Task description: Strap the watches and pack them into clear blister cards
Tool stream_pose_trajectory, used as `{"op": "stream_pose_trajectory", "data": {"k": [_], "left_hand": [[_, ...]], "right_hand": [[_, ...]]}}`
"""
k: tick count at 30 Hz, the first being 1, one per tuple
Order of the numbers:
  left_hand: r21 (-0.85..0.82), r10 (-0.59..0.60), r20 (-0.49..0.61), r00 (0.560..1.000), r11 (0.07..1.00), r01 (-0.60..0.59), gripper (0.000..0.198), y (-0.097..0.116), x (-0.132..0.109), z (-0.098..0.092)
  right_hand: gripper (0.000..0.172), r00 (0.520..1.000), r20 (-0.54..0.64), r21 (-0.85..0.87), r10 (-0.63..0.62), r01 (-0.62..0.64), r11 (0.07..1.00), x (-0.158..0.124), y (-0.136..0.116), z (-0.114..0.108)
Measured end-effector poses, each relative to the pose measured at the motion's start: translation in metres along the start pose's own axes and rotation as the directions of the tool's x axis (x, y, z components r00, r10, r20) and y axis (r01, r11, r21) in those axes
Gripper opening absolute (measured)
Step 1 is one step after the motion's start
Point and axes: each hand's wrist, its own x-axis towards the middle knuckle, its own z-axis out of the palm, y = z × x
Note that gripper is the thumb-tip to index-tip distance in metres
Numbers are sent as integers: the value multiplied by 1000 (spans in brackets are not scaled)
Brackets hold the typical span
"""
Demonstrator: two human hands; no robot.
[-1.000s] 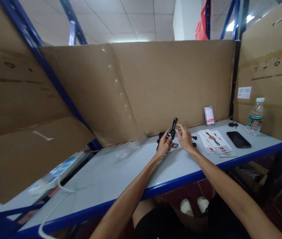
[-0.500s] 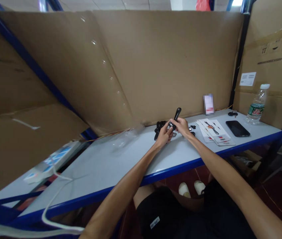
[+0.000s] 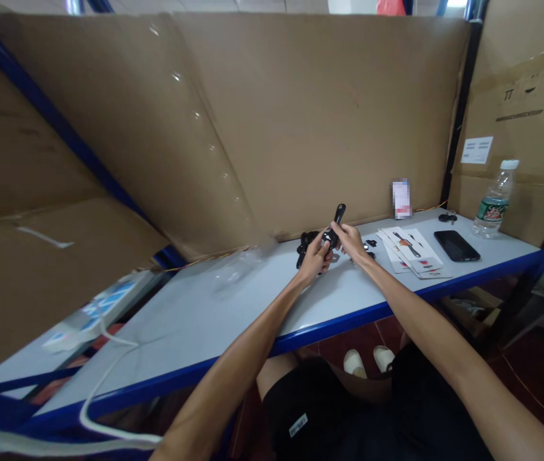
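Observation:
Over the back of the table, both hands are closed around a glossy black object with a rounded body and a long handle that points up and away. My left hand wraps the rounded lower part, thumb on top. From the other side, my right hand grips it near the base of the handle. Its exact kind cannot be made out. Behind my left hand lie several black parts, partly hidden. Small dark and metal pieces lie just right of my right hand.
Printed cards, a black phone, keys and a water bottle occupy the table's right side. Clear plastic film lies left of my hands. Cardboard walls the back; a white cable hangs at the left.
The view has shifted slightly. My right fingers have moved a little around the black object, showing more of its rounded body. Both hands keep their hold.

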Motion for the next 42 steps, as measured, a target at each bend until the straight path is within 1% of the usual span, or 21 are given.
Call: {"op": "stream_pose_trajectory", "data": {"k": [2,4,5,6,7,9,11,14,17,22,26,29,32,35,37,39,42], "left_hand": [[-31,-3,-29,1000,1000,2,81,2,0,-1],[-55,-10,-63,998,998,7,81,5,1,-2],[-63,-13,-78,997,998,8,81,6,1,-3],[-67,-15,-93,996,998,8,82,6,1,-3],[-67,-16,-107,994,998,9,82,7,1,-4],[-59,-16,-132,991,998,8,82,6,2,-6],[-43,-11,-153,988,999,4,81,3,4,-7],[-14,22,-169,985,1000,-25,78,-3,6,-9],[6,54,-166,985,999,-54,77,-7,7,-10],[9,43,-137,990,999,-42,73,-7,8,-8],[9,28,-120,992,1000,-27,72,-5,6,-6],[-6,33,-96,995,999,-34,76,-4,5,-5],[-30,28,-84,996,999,-30,76,-3,5,-5],[-47,18,-70,997,999,-21,68,-1,4,-4],[-47,24,-60,998,999,-27,62,0,4,-4],[-44,32,-57,998,998,-35,60,0,4,-3],[-41,27,-60,998,999,-30,60,-1,5,-3]], "right_hand": [[49,994,-112,-74,-16,8,997,-2,-2,-3],[46,969,-216,-225,-120,70,972,-6,-5,-7],[43,954,-229,-323,-192,112,940,-8,-6,-9],[39,943,-209,-420,-260,153,895,-12,-8,-11],[35,937,-162,-504,-311,192,842,-15,-9,-11],[28,935,-48,-614,-350,249,749,-22,-12,-11],[25,938,20,-665,-345,270,697,-29,-15,-8],[23,933,75,-684,-351,305,662,-35,-16,-5],[20,930,102,-686,-352,323,653,-35,-15,-3],[24,960,-56,-663,-274,170,729,-26,-8,-3],[29,961,-44,-650,-275,181,738,-22,-3,-4],[28,959,-48,-614,-278,191,766,-21,-2,-4],[29,961,-32,-502,-274,222,836,-17,0,-4],[28,968,0,-323,-251,238,916,-13,2,-1],[25,979,29,-206,-201,202,957,-10,3,1],[24,989,58,-116,-136,142,983,-9,5,2],[23,994,70,-64,-80,84,994,-8,5,3]]}}
